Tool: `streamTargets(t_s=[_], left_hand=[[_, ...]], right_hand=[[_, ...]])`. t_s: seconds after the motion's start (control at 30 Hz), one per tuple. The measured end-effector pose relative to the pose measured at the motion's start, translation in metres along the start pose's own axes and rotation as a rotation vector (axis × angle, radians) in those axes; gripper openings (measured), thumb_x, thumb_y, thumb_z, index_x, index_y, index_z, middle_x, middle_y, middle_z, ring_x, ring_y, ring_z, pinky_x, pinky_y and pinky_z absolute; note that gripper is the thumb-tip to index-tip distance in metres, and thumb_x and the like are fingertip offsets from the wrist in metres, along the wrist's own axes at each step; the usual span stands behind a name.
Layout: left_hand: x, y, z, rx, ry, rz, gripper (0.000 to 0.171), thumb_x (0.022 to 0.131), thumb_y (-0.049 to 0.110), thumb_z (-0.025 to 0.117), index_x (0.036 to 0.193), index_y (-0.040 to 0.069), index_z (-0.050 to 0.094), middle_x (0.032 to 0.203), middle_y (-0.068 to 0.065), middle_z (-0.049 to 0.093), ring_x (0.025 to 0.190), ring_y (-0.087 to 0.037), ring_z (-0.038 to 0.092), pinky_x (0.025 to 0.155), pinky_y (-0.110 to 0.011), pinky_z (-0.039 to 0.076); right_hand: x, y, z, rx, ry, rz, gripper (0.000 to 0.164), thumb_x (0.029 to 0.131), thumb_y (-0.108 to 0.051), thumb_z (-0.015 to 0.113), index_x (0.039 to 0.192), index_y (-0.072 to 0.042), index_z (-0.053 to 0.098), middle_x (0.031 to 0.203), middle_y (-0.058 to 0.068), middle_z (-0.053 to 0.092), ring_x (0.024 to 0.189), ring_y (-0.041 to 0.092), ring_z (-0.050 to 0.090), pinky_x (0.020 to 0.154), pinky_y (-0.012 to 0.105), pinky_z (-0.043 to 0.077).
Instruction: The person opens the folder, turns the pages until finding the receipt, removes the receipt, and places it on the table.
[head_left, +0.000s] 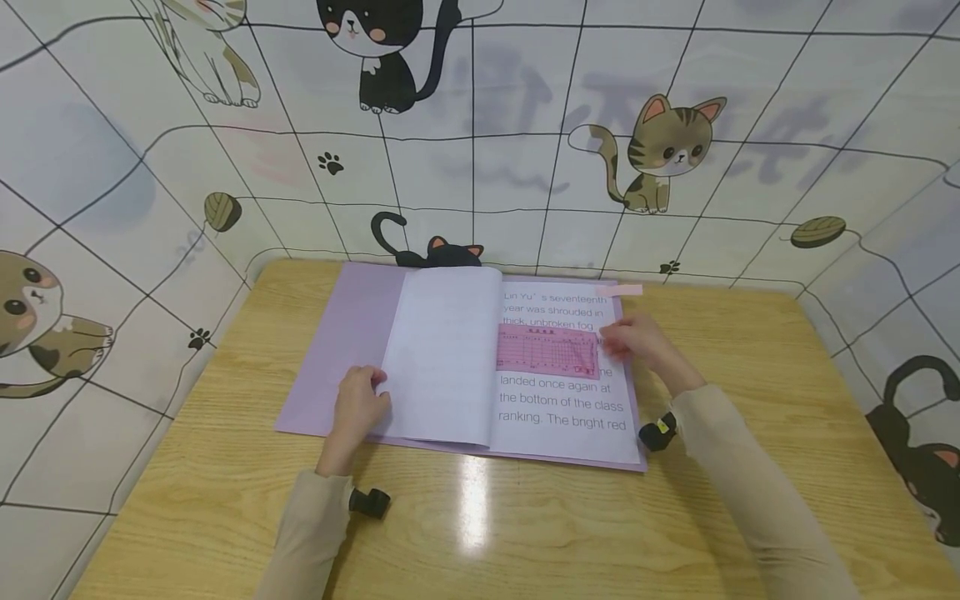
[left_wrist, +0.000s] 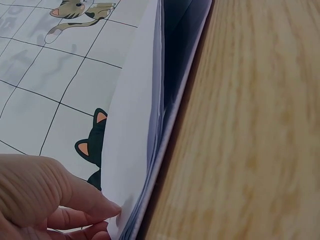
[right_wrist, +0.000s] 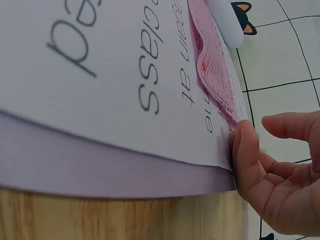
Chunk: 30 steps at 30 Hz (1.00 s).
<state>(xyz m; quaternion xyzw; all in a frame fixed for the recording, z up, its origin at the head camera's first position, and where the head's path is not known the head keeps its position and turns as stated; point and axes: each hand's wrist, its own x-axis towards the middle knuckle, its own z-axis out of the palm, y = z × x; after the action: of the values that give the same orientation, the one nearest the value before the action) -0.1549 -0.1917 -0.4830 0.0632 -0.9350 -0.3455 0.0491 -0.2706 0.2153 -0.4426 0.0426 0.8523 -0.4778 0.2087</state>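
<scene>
An open booklet with a lilac cover [head_left: 315, 367] lies on the table. Its left page [head_left: 442, 358] is blank, while large print covers the right page [head_left: 558, 437]. My left hand [head_left: 357, 406] pinches the left page's outer edge, thumb on top and fingers beneath in the left wrist view. Across the print lies a pink paper slip [head_left: 547, 352] with a printed grid; in the right wrist view it bulges up in a curve. My right hand [head_left: 637, 342] touches the right page's edge beside the slip's end, with thumb and forefinger apart.
A pale pink tab [head_left: 622, 290] sticks out at the booklet's top right corner. The wooden table [head_left: 480, 533] meets a wall [head_left: 510, 167] covered with cat drawings and grid lines. A small black camera [head_left: 371, 502] sits at the left wrist, another [head_left: 657, 432] at the right.
</scene>
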Motion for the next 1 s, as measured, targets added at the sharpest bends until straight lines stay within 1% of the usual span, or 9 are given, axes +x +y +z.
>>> streamTargets(t_s=[0.1,0.23,0.33,0.53,0.6,0.73,0.87,1.0], left_hand=[[0.0,-0.001,0.0,-0.005,-0.001,0.001,0.021,0.07,-0.007,0.06,0.091,-0.012,0.061,0.089,-0.022,0.055,0.082,-0.034,0.053,0.073,-0.045,0.047],[0.0,-0.003,0.002,-0.003,0.003,0.018,0.021,0.071,-0.008,0.058,0.092,-0.013,0.062,0.089,-0.023,0.056,0.083,-0.034,0.054,0.073,-0.045,0.047],[0.0,-0.003,0.003,0.004,0.006,0.028,0.022,0.072,-0.008,0.057,0.093,-0.013,0.062,0.091,-0.024,0.057,0.085,-0.035,0.054,0.075,-0.045,0.048],[0.001,-0.002,0.003,0.004,0.005,0.016,0.021,0.072,-0.008,0.057,0.092,-0.012,0.062,0.09,-0.024,0.057,0.085,-0.036,0.054,0.076,-0.046,0.047],[0.001,-0.002,0.002,0.005,0.001,0.015,0.022,0.072,-0.008,0.058,0.093,-0.012,0.062,0.09,-0.023,0.057,0.085,-0.035,0.054,0.076,-0.046,0.047],[0.001,-0.002,0.002,0.006,0.001,0.016,0.022,0.072,-0.008,0.058,0.093,-0.013,0.062,0.09,-0.024,0.057,0.085,-0.036,0.054,0.076,-0.046,0.047],[0.001,-0.002,0.002,0.011,0.002,0.022,0.022,0.071,-0.008,0.058,0.092,-0.013,0.062,0.09,-0.024,0.057,0.085,-0.036,0.054,0.076,-0.045,0.047],[0.0,-0.002,0.002,0.01,0.003,0.028,0.021,0.071,-0.008,0.057,0.092,-0.013,0.061,0.089,-0.023,0.057,0.084,-0.035,0.054,0.075,-0.045,0.047]], right_hand=[[0.003,0.004,0.0,0.035,-0.025,0.027,0.037,0.092,-0.014,0.055,0.114,0.016,0.051,0.082,0.011,0.063,0.067,0.014,0.061,0.067,0.027,0.053],[0.009,0.007,0.002,0.115,-0.066,0.079,0.041,0.093,-0.014,0.055,0.118,0.016,0.048,0.079,0.007,0.063,0.064,0.011,0.061,0.065,0.024,0.053],[0.013,0.009,0.003,0.161,-0.082,0.114,0.04,0.092,-0.014,0.055,0.118,0.016,0.047,0.077,0.006,0.062,0.063,0.01,0.061,0.065,0.024,0.053],[0.018,0.013,0.006,0.178,-0.093,0.133,0.036,0.091,-0.014,0.057,0.114,0.013,0.051,0.072,0.004,0.06,0.06,0.01,0.059,0.062,0.023,0.052],[0.019,0.013,0.007,0.188,-0.099,0.128,0.035,0.091,-0.014,0.057,0.114,0.012,0.05,0.072,0.004,0.059,0.06,0.01,0.058,0.061,0.022,0.052],[0.019,0.014,0.009,0.188,-0.098,0.086,0.035,0.09,-0.013,0.058,0.115,0.01,0.049,0.077,0.003,0.059,0.064,0.011,0.058,0.063,0.022,0.051],[0.019,0.013,0.012,0.151,-0.088,0.03,0.036,0.088,-0.013,0.06,0.115,0.009,0.049,0.083,0.003,0.059,0.073,0.013,0.058,0.067,0.023,0.05],[0.016,0.012,0.013,0.143,-0.093,-0.009,0.036,0.089,-0.014,0.06,0.116,0.008,0.049,0.091,0.004,0.06,0.078,0.015,0.058,0.071,0.025,0.049]])
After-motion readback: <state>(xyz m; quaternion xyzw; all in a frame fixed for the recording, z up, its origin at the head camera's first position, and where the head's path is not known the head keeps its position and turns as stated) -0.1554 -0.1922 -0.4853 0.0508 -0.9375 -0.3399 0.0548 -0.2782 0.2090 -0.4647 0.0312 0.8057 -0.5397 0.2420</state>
